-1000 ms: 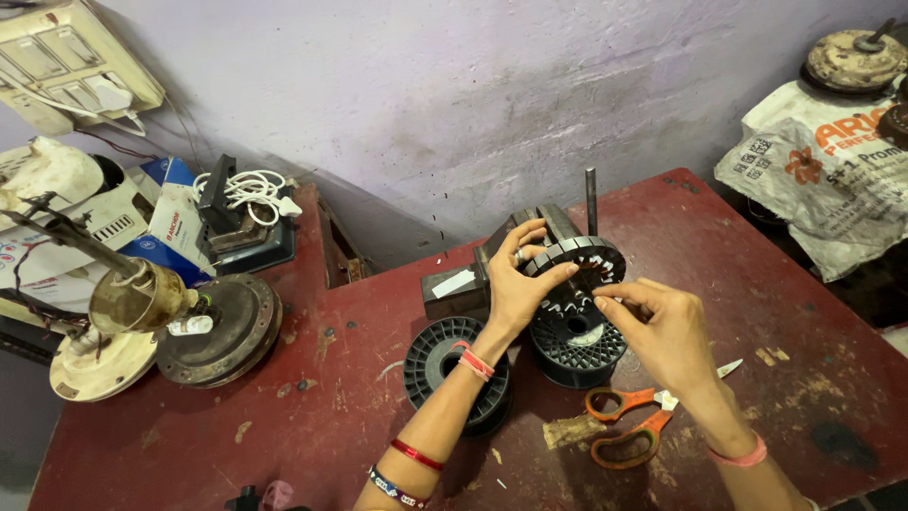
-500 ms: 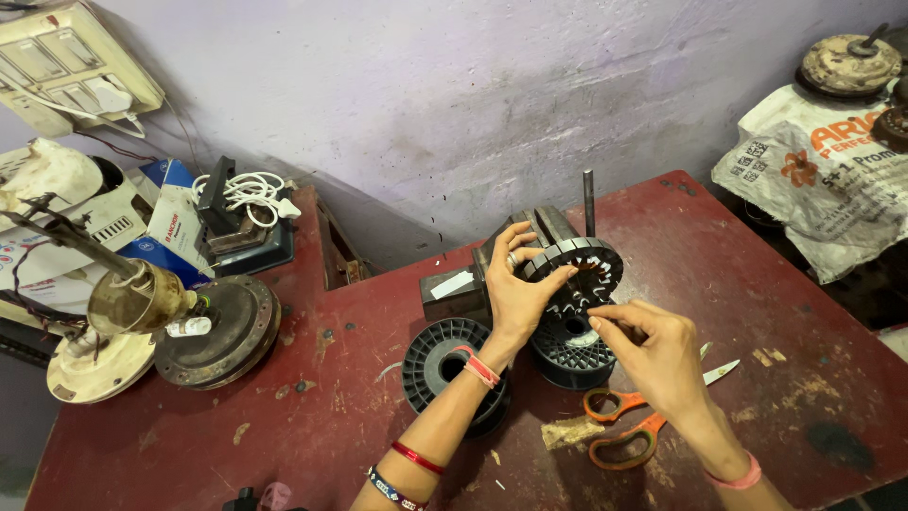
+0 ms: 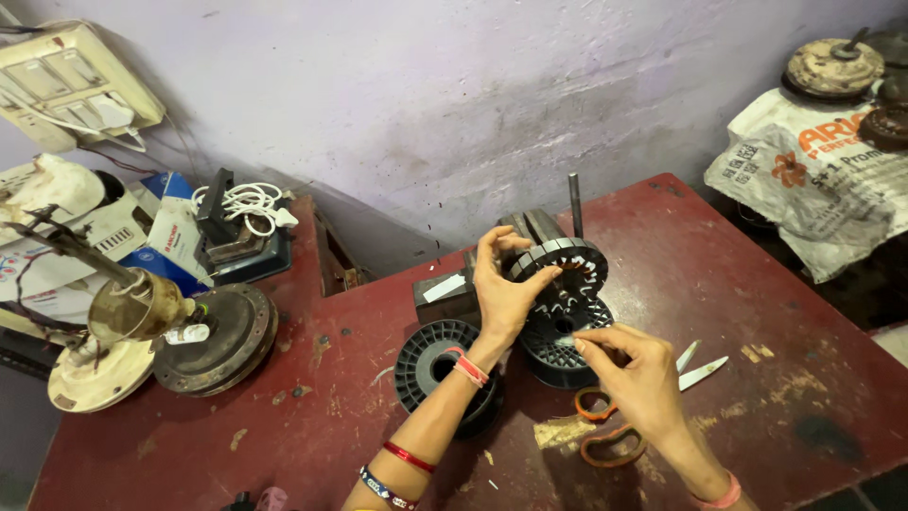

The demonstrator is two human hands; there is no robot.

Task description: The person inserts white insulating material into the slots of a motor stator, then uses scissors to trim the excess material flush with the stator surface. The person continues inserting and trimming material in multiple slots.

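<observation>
My left hand (image 3: 501, 289) grips the rim of a round slotted metal stator core (image 3: 567, 270), held tilted on its edge above a black plastic spool (image 3: 558, 341). My right hand (image 3: 636, 374) sits just below and right of the core, its fingertips pinched together near the spool; what they pinch is too small to tell. Orange-handled scissors (image 3: 605, 426) lie on the dark red table (image 3: 738, 284) under my right hand, their blades pointing right. A second black spool (image 3: 437, 364) lies flat beside my left forearm.
A thin metal rod (image 3: 574, 203) stands upright behind the core, next to a grey block (image 3: 445, 293). On the left lie a fan motor with a shaft (image 3: 142, 326), a white cable coil (image 3: 241, 203) and boxes. A printed sack (image 3: 813, 180) with old motors sits at the right.
My right hand has moved down and left from the core's rim to just above the spool. My left hand keeps its hold on the core, which has barely shifted.
</observation>
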